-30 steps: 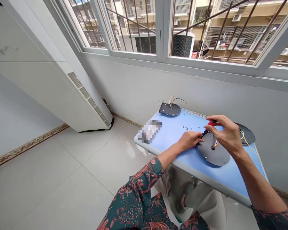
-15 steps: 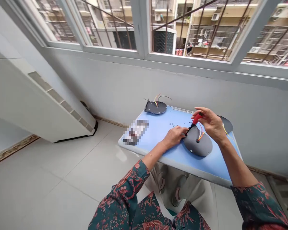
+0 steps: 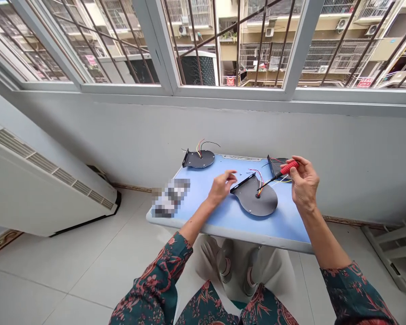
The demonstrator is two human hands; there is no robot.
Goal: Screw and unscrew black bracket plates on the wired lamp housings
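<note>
A dark round part [image 3: 257, 203] with a black slotted bracket [image 3: 242, 183] along one side lies on the blue table [image 3: 203, 192]; coloured wires rise from its centre. My right hand [image 3: 304, 183] is closed round the red handle of a screwdriver [image 3: 288, 167], whose dark shaft slants down-left over the part. Left of the bracket, my left hand [image 3: 221, 186] is raised, thumb and fingertips curled toward each other. Whether anything small sits between them is too small to tell.
Similar wired parts stand at the table's back left [image 3: 203, 159] and back right [image 3: 276, 168], the latter partly behind the screwdriver. A blurred-out patch [image 3: 171, 198] covers something on the left. Beyond are a wall [image 3: 138, 135] and barred windows.
My left hand has come off the bracket and moved left. The screwdriver has lifted from the bracket, shifting right in my right hand. The camera view has turned, and the part's bracket shows more fully.
</note>
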